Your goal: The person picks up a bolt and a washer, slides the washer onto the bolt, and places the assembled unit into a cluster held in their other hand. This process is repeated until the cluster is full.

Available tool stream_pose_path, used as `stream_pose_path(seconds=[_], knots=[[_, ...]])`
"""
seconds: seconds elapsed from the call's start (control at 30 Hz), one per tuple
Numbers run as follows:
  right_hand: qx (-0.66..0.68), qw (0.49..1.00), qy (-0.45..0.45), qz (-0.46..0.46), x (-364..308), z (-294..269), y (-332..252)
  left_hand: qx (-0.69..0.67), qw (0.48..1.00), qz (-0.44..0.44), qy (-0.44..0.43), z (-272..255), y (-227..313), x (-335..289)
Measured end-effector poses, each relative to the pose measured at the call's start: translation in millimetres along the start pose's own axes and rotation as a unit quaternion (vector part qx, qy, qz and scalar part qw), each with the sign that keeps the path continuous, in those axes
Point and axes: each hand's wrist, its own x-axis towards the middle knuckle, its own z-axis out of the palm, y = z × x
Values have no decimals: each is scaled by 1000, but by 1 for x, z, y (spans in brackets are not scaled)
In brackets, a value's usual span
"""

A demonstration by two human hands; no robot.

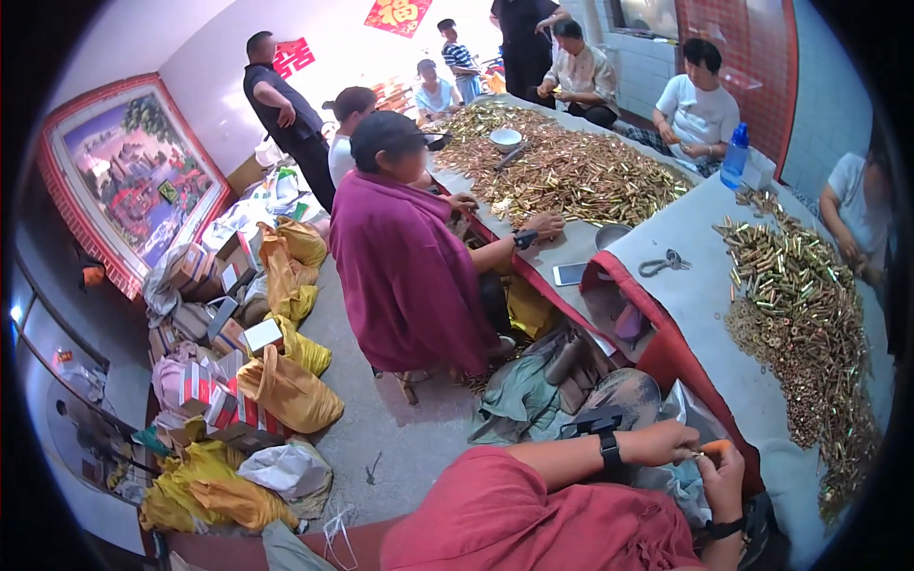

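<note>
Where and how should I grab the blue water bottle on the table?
Probably around the body of the blue water bottle, below its cap, coming from the left side of the picture. It stands upright and narrows toward the top, and a white box-shaped object sits close on its right.

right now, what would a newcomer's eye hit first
First, the glittering heap of metal pieces at upper centre. Next, the yellow sacks piled at left and the blue bottle at upper right. At lower right, the left hand and right hand meet at a tiny piece.
</note>
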Motion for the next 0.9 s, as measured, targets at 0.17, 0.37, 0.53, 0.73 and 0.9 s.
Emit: stream_pose_path(seconds=[0.17, 0.37, 0.53, 0.73, 0.9], knots=[[-80, 995, 13, -55, -22, 17, 17, 19, 1000, 9, 18, 4, 16, -28], [2, 1000, 17, 19, -37, 30, -1, 58, 997, 16, 43, 10, 21, -45], [-6, 999, 37, -5, -48, 33, 4, 54, 998, -14, 33, 14, 25, -51], [-68, 997, 38, -6, -60, 30, 1, 160, 986, 29, 47, 25, 31, -56], [-131, 986, 83, -58, -72, 27, -15, 139, 987, 73, 39, 29, 36, -53]])
